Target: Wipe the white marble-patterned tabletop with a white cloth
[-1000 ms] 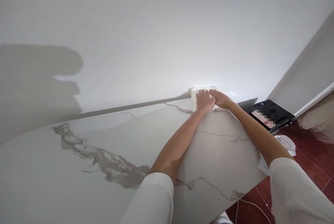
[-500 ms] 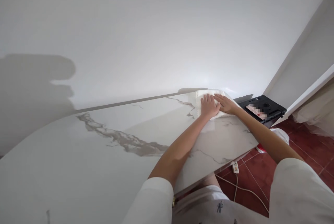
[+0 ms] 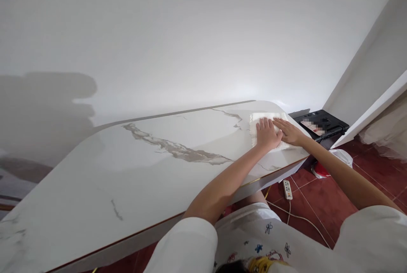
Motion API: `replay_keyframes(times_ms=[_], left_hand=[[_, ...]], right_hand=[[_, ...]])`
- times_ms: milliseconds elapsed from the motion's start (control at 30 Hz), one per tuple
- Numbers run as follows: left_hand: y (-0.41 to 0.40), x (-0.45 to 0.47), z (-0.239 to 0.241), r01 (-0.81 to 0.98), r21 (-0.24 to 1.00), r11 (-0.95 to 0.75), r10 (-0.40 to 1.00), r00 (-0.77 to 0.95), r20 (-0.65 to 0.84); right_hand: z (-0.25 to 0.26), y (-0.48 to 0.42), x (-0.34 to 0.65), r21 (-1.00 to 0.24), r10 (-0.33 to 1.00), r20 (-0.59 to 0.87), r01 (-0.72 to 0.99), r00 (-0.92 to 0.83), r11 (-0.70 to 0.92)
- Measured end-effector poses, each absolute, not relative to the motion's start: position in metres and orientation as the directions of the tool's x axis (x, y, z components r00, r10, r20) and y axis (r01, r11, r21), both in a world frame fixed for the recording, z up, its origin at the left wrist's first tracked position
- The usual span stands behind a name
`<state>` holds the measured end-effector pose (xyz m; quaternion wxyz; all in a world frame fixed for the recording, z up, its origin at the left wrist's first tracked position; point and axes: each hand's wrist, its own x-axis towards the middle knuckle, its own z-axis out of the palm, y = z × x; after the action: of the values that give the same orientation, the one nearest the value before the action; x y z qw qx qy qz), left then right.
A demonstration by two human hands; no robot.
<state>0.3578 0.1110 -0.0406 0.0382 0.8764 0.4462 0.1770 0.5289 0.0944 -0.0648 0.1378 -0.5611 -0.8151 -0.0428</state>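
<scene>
Both palms press flat on a white cloth [image 3: 255, 119], spread near the right end of a white marble-patterned table [image 3: 152, 188]. My left hand [image 3: 268, 135] lies over the cloth's middle with its fingers stretched forward. Just to its right, my right hand [image 3: 290, 132] rests on the cloth too, fingers extended and pointing left. The fingertips of the right hand come close to the left hand's thumb side. Part of the cloth is hidden beneath the hands.
A white wall [image 3: 190, 44] runs along the table's far side. Beyond the right end sits a black case [image 3: 332, 116] with a label on it. On the red tiled floor [image 3: 365, 192] lie a power strip [image 3: 287, 189] with its cable and a white-and-red bag [image 3: 341, 156].
The hands and cloth have moved right and nearer to the table's front edge. My view has shifted, so more of the table's front edge shows.
</scene>
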Motion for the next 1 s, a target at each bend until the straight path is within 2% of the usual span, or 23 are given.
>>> replay_keyframes(times_ms=[333,567,1000], left_hand=[[0.073,0.347,-0.038,0.756,0.240,-0.608,0.790,0.549,0.272],[0.066,0.368,-0.040,0.731,0.280,-0.622,0.782,0.563,0.267],[0.146,0.393,-0.042,0.723,0.278,-0.633,0.771,0.557,0.308]], right_hand=[[-0.062,0.056,0.517,-0.069,0.902,0.260,0.925,-0.344,0.372],[-0.063,0.047,0.544,-0.070,0.890,0.275,0.916,-0.364,0.396],[-0.069,0.123,0.562,-0.071,0.926,0.286,0.959,-0.244,0.275]])
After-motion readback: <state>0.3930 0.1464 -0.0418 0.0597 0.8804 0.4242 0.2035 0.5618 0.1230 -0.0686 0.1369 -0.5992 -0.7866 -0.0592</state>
